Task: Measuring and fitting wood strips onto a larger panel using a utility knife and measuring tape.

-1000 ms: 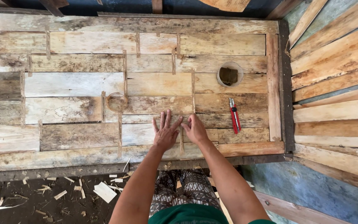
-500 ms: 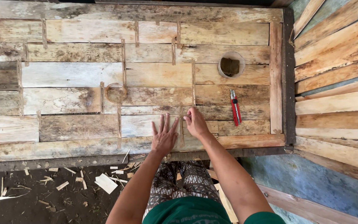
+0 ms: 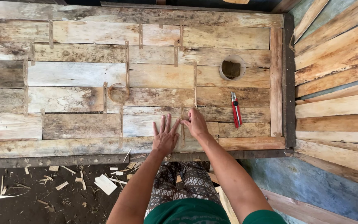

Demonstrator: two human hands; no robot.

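My left hand (image 3: 165,137) lies flat, fingers spread, on the near boards of a patchwork wooden panel (image 3: 75,74). It holds nothing. Just to its right, my right hand (image 3: 196,123) has its fingers bent, and the tips pinch or press a thin upright wooden strip (image 3: 182,112) set between two boards. The two hands are a finger's width apart. A red utility knife (image 3: 235,109) lies on the panel to the right of my right hand.
A round hole (image 3: 232,68) is cut in the panel at the upper right, and a round ring mark (image 3: 119,92) shows near the middle. Long planks (image 3: 336,79) lean at the right. Wood chips and offcuts (image 3: 104,184) litter the dark ground below the panel's near edge.
My left hand has slid slightly toward me, away from the right hand. The right hand has stayed on the strip. The view has shifted a little.
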